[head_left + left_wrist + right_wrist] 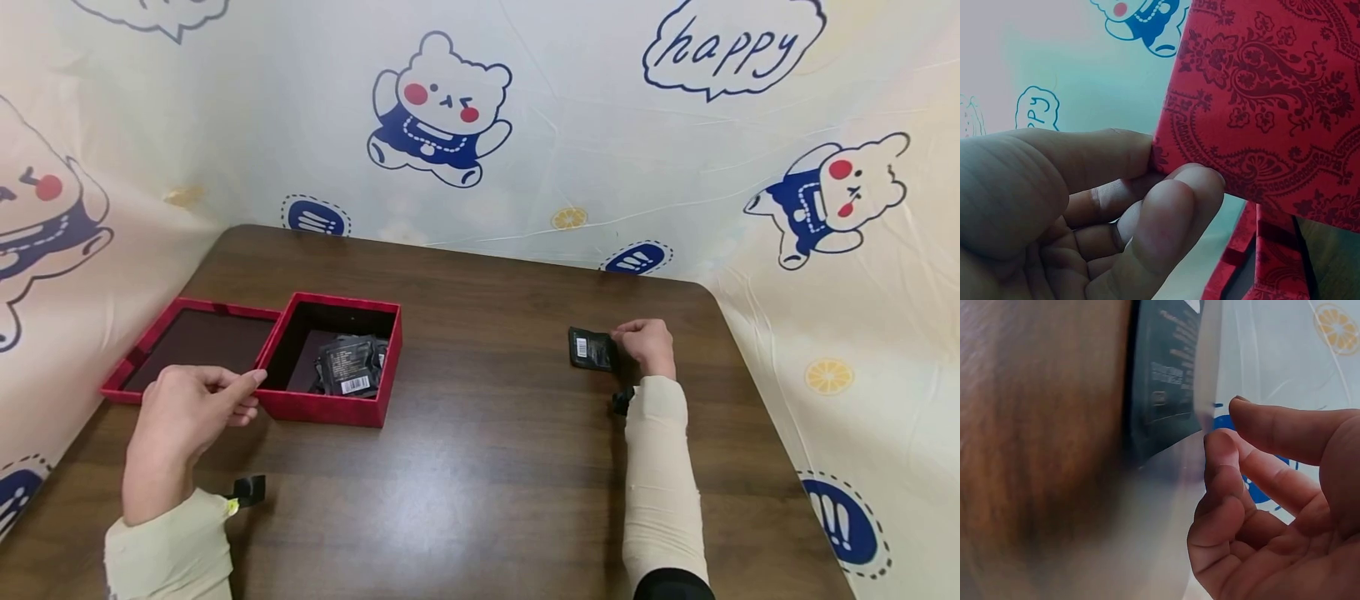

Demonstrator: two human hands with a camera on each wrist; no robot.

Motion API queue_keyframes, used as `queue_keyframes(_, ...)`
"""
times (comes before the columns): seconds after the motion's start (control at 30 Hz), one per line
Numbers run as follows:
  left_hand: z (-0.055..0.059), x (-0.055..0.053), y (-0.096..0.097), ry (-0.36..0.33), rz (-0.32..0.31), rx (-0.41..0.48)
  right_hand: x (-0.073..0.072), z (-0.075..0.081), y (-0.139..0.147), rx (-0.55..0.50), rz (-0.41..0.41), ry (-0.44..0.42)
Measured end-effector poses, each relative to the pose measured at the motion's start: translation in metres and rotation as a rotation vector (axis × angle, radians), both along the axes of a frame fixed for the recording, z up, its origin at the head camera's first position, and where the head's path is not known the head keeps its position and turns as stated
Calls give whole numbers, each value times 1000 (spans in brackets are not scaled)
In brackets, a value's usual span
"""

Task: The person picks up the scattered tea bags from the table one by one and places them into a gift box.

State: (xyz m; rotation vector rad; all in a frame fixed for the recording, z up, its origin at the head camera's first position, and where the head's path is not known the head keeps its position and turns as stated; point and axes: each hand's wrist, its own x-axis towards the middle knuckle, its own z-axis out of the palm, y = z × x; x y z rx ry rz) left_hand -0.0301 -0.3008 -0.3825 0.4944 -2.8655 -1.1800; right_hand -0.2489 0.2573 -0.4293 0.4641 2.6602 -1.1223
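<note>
My left hand point(187, 417) is at the near left corner of a red box point(322, 408) with a dark inside. In the left wrist view, its thumb and fingers pinch the corner of the patterned red box wall point(1266, 94). Inside the box lie several black square sachets point(348, 367) with white barcode labels. On the right of the table, my right hand point(648, 343) is beside another black sachet point(591, 348). The right wrist view shows that sachet point(1163, 375) past the right hand point(1260, 500), whose thumb and index fingertips are apart with nothing visible between them.
A shallow red lid point(210, 333) lies inside up against the left side of the box. The brown wooden table point(480, 467) ends at a printed curtain point(570, 125) behind and on both sides.
</note>
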Motion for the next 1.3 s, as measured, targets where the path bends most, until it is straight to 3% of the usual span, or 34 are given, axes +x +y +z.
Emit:
queue_keyframes(0.37,1,1,0,-14,10,15,-7,-9,2,-25,-11,-60)
queue_keyframes(0.77,0,0,0,-3,4,5,-7,-15,6,1,24,-63)
queue_keyframes(1.13,-1,0,-1,-16,9,31,-7,-14,11,-148,61,-47)
queue_keyframes(1.3,-1,-1,-1,-15,7,23,-6,-12,12,-200,36,-53)
